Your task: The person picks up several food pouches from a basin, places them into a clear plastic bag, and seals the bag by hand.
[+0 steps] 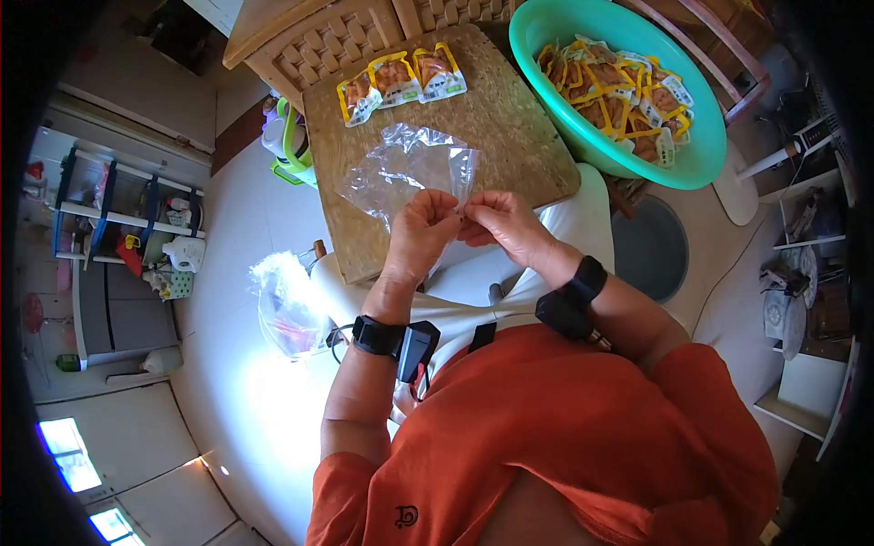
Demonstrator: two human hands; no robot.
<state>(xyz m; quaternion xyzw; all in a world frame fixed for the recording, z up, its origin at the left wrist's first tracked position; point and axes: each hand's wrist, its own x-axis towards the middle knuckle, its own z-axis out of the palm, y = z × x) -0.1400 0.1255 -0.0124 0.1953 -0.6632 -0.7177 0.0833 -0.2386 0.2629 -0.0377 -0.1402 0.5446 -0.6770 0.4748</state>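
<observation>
My left hand [425, 232] and my right hand [504, 225] meet over the front edge of a worn wooden table [519, 136]. Their fingertips pinch the edge of a clear plastic bag [463, 169] between them. More clear plastic [403, 167] lies crumpled on the tabletop beyond my left hand. Three sealed food pouches [394, 78] with yellow borders lie side by side at the table's far edge. To the right, a green plastic basin [707, 153] holds several similar pouches [614, 102]. How the two hands share the bag's edge is partly hidden by the fingers.
A wooden chair back [328, 44] stands behind the table. A grey round tub [652, 249] is on the floor at the right. Left of my knees sits a clear plastic bag with contents [290, 307]. A green-handled container [292, 147] stands by the table's left side.
</observation>
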